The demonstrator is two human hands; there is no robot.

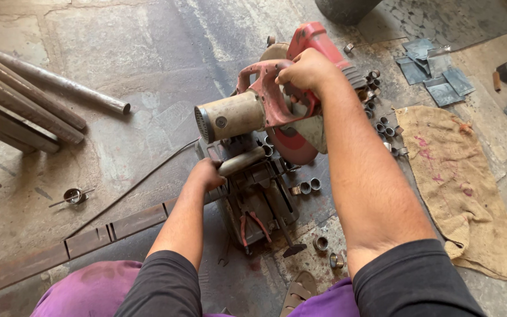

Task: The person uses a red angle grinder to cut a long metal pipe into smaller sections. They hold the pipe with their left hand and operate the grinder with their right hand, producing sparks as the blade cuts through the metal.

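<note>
A red chop saw (277,105) with a round beige motor housing stands on the concrete floor in front of me. My right hand (306,70) is closed around its red handle at the top. My left hand (205,174) grips a short metal pipe (242,161) lying in the saw's vise, just below the motor. The red blade guard (291,144) hangs a little above the pipe. A long flat steel bar (89,238) runs from the saw's base out to the lower left.
Several short cut pipe rings (309,186) lie around the saw. A burlap sack (459,182) is spread at right, with flat metal plates (435,73) beyond it. Long pipes (24,100) lie at left. A black power cable (136,185) crosses the floor. Pliers (252,226) rest on the base.
</note>
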